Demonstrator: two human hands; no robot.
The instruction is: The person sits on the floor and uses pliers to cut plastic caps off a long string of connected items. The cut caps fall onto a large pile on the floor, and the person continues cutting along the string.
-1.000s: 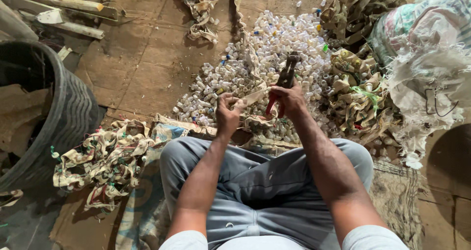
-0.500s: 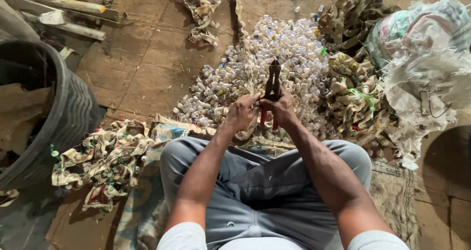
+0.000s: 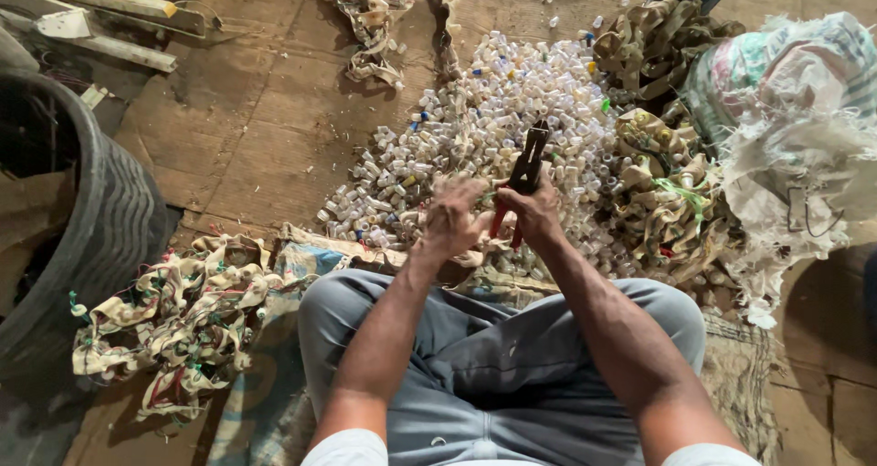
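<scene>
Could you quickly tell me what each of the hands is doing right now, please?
Left hand: blurred, fingers curled; whether it holds anything cannot be told.
Right hand: closed around the red handles of the pliers.

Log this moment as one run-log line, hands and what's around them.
right hand: grips red-handled pliers | left hand: blurred, beside pliers, hold unclear | ahead: pile of small pale caps | left: tyre
</scene>
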